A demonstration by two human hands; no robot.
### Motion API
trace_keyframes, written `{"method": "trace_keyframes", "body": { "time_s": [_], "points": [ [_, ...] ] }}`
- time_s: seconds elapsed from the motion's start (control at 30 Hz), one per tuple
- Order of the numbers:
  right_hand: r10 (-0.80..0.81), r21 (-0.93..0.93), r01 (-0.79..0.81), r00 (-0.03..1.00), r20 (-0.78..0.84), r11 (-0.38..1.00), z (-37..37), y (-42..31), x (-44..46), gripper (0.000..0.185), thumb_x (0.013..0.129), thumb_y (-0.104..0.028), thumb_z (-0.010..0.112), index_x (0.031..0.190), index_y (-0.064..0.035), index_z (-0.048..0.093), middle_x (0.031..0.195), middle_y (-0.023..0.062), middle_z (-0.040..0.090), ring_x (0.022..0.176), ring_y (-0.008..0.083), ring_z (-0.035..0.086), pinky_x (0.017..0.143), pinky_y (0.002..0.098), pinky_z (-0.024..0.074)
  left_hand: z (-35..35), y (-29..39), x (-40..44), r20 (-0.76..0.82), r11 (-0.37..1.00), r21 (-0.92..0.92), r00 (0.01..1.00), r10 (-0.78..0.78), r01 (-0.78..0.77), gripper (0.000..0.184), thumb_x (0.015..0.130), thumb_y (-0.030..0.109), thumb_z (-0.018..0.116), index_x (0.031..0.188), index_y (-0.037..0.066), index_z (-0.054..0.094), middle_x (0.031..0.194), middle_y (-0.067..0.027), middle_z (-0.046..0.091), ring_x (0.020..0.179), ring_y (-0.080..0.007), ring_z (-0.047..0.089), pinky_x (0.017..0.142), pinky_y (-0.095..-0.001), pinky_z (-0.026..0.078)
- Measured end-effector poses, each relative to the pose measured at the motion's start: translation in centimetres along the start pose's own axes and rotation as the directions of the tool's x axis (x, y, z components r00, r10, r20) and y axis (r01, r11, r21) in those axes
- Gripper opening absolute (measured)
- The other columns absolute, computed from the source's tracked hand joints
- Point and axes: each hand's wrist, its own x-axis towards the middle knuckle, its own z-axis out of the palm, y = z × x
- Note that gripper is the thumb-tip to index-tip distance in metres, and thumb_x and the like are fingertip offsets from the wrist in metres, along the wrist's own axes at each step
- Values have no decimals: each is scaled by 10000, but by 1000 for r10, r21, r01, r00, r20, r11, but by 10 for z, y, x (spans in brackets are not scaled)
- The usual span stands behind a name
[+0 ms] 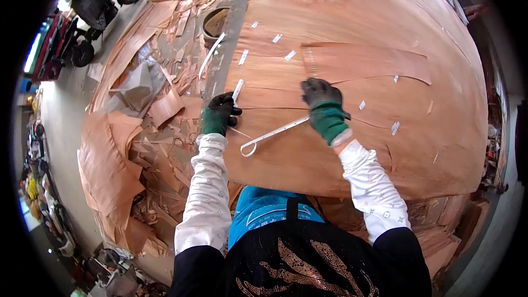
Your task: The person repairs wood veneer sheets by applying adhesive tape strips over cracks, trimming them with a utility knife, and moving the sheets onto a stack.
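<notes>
A thin reddish-brown wood veneer sheet [352, 148] lies spread before me, with short white tape pieces stuck on it. My left hand [221, 114], in a black and green work glove, is closed at the sheet's left edge, and a perforated white tape [275, 133] runs to it. This tape loops on the veneer and its other end goes under my right hand [323, 102]. That hand, gloved alike, has curled fingers just below a separate veneer strip [368, 61]. A short white strip [238, 92] stands at my left fingertips. Both hands' fingertips are partly hidden.
Veneer scraps [165, 159] are heaped on the floor to the left, with a crumpled plastic sheet [137, 85] among them. A round bucket [215, 22] stands by the table's grey left edge [224, 55]. Motorbikes [93, 14] are parked at the upper left.
</notes>
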Motion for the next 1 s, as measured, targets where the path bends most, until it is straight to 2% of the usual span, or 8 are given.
{"method": "trace_keyframes", "body": {
  "time_s": [0.03, 0.27, 0.57, 0.67, 0.77, 0.83, 0.87, 1.0],
  "points": [
    [31, 51, -46, 964, 264, 998, -20, -29, 15, 342, 767, -127, 668, 1102, -147, 607, 1180, 41, 589, 1068, 231, 570, 807, 395, 502, -2, -3, 3, 16, 1000, -23, 1000, -7, 8, 209, 923, 111, 556, 1122, 50, 577, 780, -50, 572, 579, -171, 613, 388, -248, 395],
    [-419, -22, 419, 906, -51, 908, 68, -116, 44, 321, 821, -219, 530, 1100, -88, 619, 1219, 63, 571, 1080, 251, 532, 713, 391, 485, -11, -6, 12, 87, 999, 42, 996, 26, -30, 270, 928, 206, 560, 1158, 66, 582, 819, -135, 670, 545, -185, 620, 366, -297, 412],
    [-246, 166, 213, 945, 214, 963, 88, -150, 60, 414, 815, -337, 540, 1000, 17, 648, 1057, 224, 624, 955, 335, 607, 818, 409, 483, -13, 13, -22, 29, 933, 309, 983, 182, -182, 400, 862, 193, 608, 1187, -31, 541, 888, -186, 640, 629, -259, 651, 404, -332, 512],
    [-222, -13, 227, 962, 161, 974, 151, -171, 57, 320, 789, -262, 531, 945, -14, 661, 1013, 204, 629, 925, 328, 594, 854, 435, 452, -33, 13, 4, 287, 630, 703, 942, 173, -330, 164, 816, 175, 625, 836, 12, 626, 750, -150, 651, 570, -266, 639, 370, -358, 470],
    [-233, -152, 221, 970, -68, 963, 150, -170, 52, 293, 752, -236, 569, 928, -25, 671, 957, 156, 644, 865, 307, 610, 770, 427, 458, -9, 45, -11, 0, 633, 774, 999, -54, 34, 194, 835, 174, 585, 705, 30, 604, 635, -135, 654, 458, -261, 611, 317, -357, 415],
    [-219, -182, 207, 974, -52, 961, 138, -170, 52, 279, 728, -233, 595, 907, -36, 678, 928, 128, 650, 823, 285, 619, 714, 413, 461, -18, 60, -4, 91, 492, 867, 996, -5, -77, 208, 849, 179, 553, 697, 40, 586, 667, -121, 660, 563, -236, 650, 411, -376, 473],
    [-224, -144, 226, 974, 31, 963, 135, -171, 55, 269, 720, -234, 604, 891, -41, 680, 922, 121, 651, 812, 278, 620, 704, 410, 460, -64, 63, 46, 630, -156, 776, 759, 160, -611, 205, 839, 164, 550, 695, 22, 580, 632, -142, 643, 504, -253, 621, 414, -392, 481],
    [-235, -95, 262, 946, 225, 960, 111, -163, 59, 159, 665, -235, 657, 728, -90, 673, 848, 48, 650, 728, 239, 618, 626, 396, 452, -75, 98, 107, 272, 295, 899, 941, 204, -324, 140, 792, 121, 597, 690, 26, 603, 611, -156, 623, 537, -238, 617, 527, -404, 518]
  ]
}}
